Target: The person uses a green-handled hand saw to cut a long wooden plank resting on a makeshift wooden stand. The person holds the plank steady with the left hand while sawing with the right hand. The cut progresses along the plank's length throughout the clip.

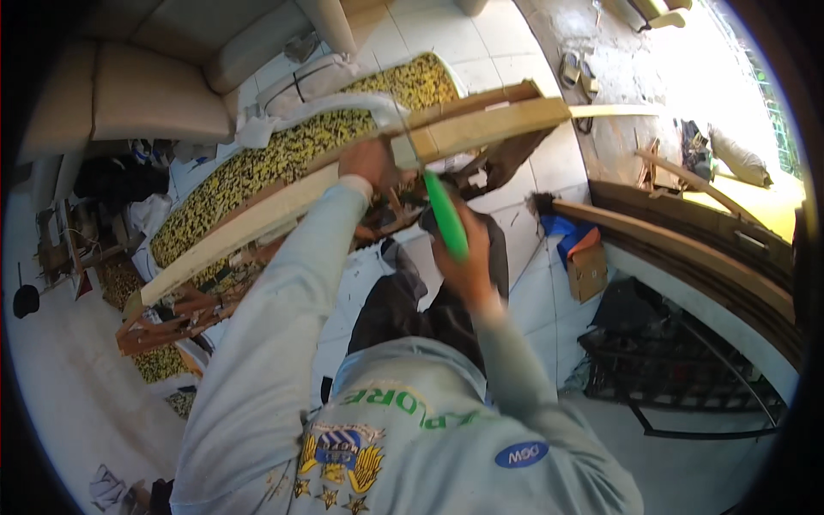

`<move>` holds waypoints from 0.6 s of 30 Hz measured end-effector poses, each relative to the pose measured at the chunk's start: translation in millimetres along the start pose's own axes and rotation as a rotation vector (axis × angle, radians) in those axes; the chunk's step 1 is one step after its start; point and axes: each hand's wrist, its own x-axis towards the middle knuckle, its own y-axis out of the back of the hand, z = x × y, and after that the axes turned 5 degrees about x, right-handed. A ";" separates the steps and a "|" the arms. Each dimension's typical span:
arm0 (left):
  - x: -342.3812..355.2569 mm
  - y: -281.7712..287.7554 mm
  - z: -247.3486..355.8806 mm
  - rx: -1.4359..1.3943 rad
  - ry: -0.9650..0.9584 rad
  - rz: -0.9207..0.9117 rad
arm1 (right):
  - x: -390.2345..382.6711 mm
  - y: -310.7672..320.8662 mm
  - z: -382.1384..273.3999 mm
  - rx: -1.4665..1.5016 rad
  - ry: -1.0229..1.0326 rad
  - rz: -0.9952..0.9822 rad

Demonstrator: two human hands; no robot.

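A long pale wooden beam (481, 127) lies crosswise over a frame of broken, darker wood (180, 322). My left hand (369, 161) presses on the timber with curled fingers, left of a thin saw blade (411, 142) that crosses the beam. My right hand (463, 253) grips the saw's bright green handle (445, 215), below the beam. My legs in dark trousers (378, 313) are beneath my arms.
Yellow-and-black patterned cushioning (210, 206) lies behind the beam. A beige sofa (163, 103) stands upper left. Long boards (669, 249) and a dark metal rack (652, 360) are at the right. Sandals (575, 73) lie by the bright doorway.
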 end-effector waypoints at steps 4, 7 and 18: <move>0.8 -0.7 -8.9 0.014 -0.048 -0.054 | -106.4 56.2 -72.0 -0.025 -0.193 -0.063; -4.0 -1.7 -6.3 -0.029 -0.040 -0.049 | -68.7 35.9 -44.7 -0.071 -0.107 -0.063; 5.9 -6.9 -17.0 -0.049 -0.037 -0.014 | -110.4 53.6 -57.0 -0.044 -0.165 -0.064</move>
